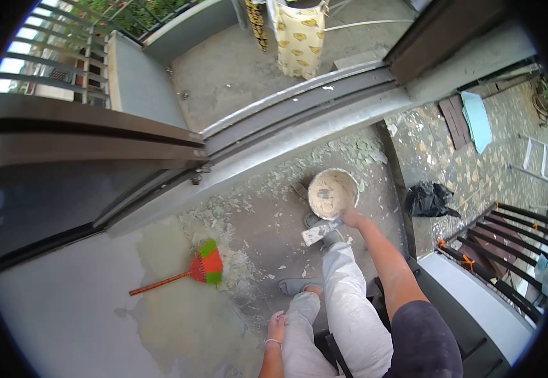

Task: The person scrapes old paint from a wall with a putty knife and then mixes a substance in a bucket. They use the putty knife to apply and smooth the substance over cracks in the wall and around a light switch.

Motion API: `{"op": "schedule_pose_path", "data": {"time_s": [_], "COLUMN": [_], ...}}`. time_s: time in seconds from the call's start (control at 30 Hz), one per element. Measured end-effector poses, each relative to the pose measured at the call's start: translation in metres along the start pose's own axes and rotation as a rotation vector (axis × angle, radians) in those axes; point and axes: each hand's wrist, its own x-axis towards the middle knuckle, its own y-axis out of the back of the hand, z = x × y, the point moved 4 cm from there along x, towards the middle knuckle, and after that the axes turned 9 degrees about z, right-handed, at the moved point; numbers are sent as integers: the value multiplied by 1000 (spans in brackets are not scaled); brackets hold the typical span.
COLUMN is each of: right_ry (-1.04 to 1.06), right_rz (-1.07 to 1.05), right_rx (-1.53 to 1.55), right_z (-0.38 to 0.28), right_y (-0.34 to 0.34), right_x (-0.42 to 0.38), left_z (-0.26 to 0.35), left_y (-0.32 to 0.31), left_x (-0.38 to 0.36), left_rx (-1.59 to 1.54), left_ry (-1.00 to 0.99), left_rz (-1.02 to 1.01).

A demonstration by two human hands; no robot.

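My right hand (350,218) is closed on the handle of a putty knife (317,234), whose wide, whitish blade points left, just below the bucket. That bucket (312,189) holds beige putty with a darker mark in its middle. My left hand (277,327), wearing a thin bracelet at the wrist, rests beside my left thigh. Its fingers are loosely bent and hold nothing that I can see. A red and green broom (206,268) lies against the wall patch to the left.
Peeled paint flakes (343,154) litter the floor along the door sill (299,126). A black plastic bag (429,200) lies on the stone-tiled floor at right, near a dark railing (507,236). Patterned yellow cloth (300,41) hangs outside on the balcony.
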Motion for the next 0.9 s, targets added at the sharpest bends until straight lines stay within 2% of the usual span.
{"op": "schedule_pose_path", "data": {"time_s": [0.07,0.1,0.13,0.17,0.2,0.23,0.27,0.3,0.33,0.43,0.47,0.53,0.6,0.63,0.73,0.77,0.87,0.9], "right_ry": [-48,-8,13,166,239,183,320,585,120,421,405,392,404,293,581,633,1143,1243], "right_rz": [-51,26,74,110,109,77,75,26,-212,-379,-406,-572,-606,-752,-794,-745,-484,-421], "right_rx": [93,100,110,25,126,168,258,255,441,285,287,245,225,175,-152,-239,-523,-570], "right_z": [-31,-40,-65,-76,-101,-103,-127,-111,-175,-262,-325,-346,-409,-424,-506,-527,-572,-582], "right_y": [10,5,18,14,24,13,22,-8,33,57,90,78,100,100,124,126,119,114], "right_x": [-50,-68,-95,-109,-130,-135,-151,-129,-180,-219,-273,-257,-305,-298,-363,-379,-405,-424], "left_z": [-43,-50,-47,-46,-50,-51,-51,-56,-70,-106,-112,-119,-123,-133,-171,-179,-223,-227], "left_y": [22,32,42,54,65,77,90,98,101,115,120,130,128,119,87,82,79,79], "left_x": [-11,-18,-30,-48,-71,-91,-107,-129,-144,-174,-189,-217,-258,-267,-276,-277,-244,-242], "left_rx": [-44,-75,-105,-147,-199,-174,-155,-139,-192,-269,-258,-289,-379,-544,-917,-976,-1272,-1392], "left_ry": [-80,-117,-104,-84,-54,-42,-25,1,5,-7,-13,49,199,233,310,317,351,367], "left_rz": [40,79,116,161,210,260,306,342,408,603,675,781,823,877,1061,1153,1398,1467]}}
